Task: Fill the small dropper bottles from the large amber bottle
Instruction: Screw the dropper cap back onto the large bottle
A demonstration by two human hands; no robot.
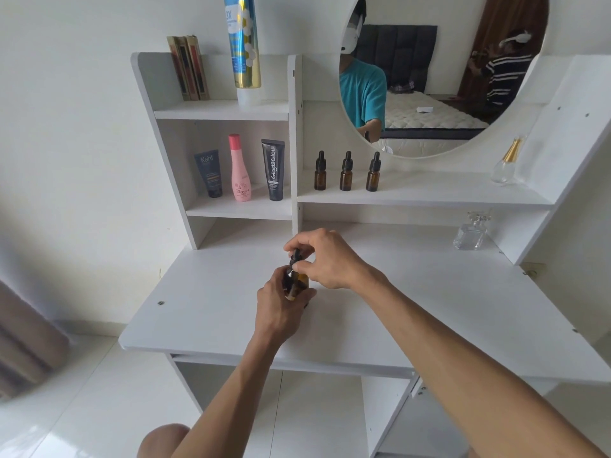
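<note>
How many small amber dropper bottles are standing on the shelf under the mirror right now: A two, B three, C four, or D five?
B: three small amber dropper bottles stand in a row, capped, on the white shelf below the round mirror.

A bottle (297, 285) stands mid-tabletop (429, 292), left hand (281, 305) below it, right hand (325, 259) at its top. Behind, 3 dropper bottles (346, 171) line a shelf (429, 196); 3 tubes (240, 170) sit further left.

White vanity desk (429, 292) w/ shelves, round mirror (463, 77); white walls, tiled floor (82, 408), curtain (23, 342) left.
</note>
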